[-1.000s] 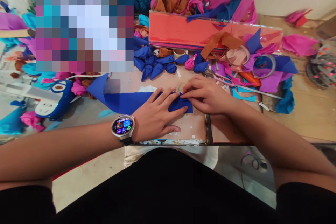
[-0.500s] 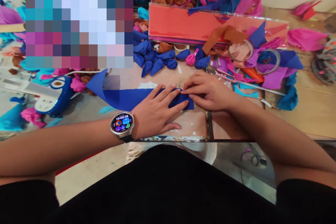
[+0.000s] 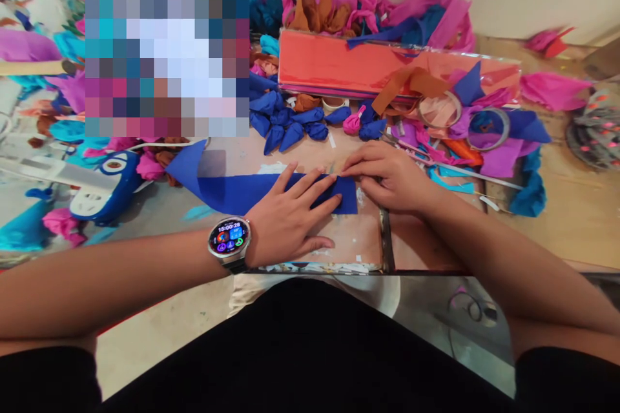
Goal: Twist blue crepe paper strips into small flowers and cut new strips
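Observation:
A long strip of dark blue paper (image 3: 242, 191) lies across the table in front of me, its left end curled up into a point. My left hand (image 3: 295, 213), with a watch on its wrist, rests flat on the strip with fingers spread. At the strip's upper right edge is my right hand (image 3: 387, 175), its thumb and fingers drawn together near the paper; anything between the fingertips is too small to make out. Several twisted blue paper pieces (image 3: 290, 121) lie just behind the strip.
A red paper pack (image 3: 339, 68) in clear wrap lies at the back. Rolls of tape (image 3: 488, 129), scissors and crumpled coloured paper are on the right. A blue and white power strip (image 3: 104, 187) sits at the left. A blurred patch hides the upper left.
My right hand has shifted slightly off the blue strip, and the strip's right end now lies flatter. My left hand stays spread on it. The whole view has moved a little.

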Tool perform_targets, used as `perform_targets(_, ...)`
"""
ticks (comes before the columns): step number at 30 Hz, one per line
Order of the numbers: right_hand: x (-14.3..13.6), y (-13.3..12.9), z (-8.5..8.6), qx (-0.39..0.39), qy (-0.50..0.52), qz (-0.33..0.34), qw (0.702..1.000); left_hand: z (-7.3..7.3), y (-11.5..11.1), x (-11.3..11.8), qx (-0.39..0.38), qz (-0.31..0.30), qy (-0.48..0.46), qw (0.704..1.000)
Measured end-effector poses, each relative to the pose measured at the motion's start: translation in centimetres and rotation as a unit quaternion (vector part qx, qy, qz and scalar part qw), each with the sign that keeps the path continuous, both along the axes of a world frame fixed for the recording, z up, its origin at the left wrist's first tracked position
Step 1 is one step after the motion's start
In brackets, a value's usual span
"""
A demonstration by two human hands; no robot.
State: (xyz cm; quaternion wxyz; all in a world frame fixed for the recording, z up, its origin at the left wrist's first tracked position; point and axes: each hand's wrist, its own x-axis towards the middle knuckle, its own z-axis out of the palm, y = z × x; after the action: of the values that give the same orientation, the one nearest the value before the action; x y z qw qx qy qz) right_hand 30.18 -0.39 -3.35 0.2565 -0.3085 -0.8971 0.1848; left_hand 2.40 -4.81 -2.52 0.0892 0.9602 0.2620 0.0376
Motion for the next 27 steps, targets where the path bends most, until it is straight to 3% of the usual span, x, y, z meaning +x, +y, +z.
perform_targets(4,0.1,-0.26,0.24,0.006,-0.014,-0.035,0.999,-0.13,0.01,0.0,-0.006,0.008,-0.002,1.0)
perform_targets(10,-0.05,-0.42,0.24,-0.014,-0.003,0.01,1.0,-0.22,0.17,0.08,-0.011,0.01,-0.006,1.0)
perform_targets(27,-0.07,-0.17,-0.33,0.017,-0.018,0.041,0.999,-0.8,0.15,-0.07,-0.02,0.005,-0.009,1.0)
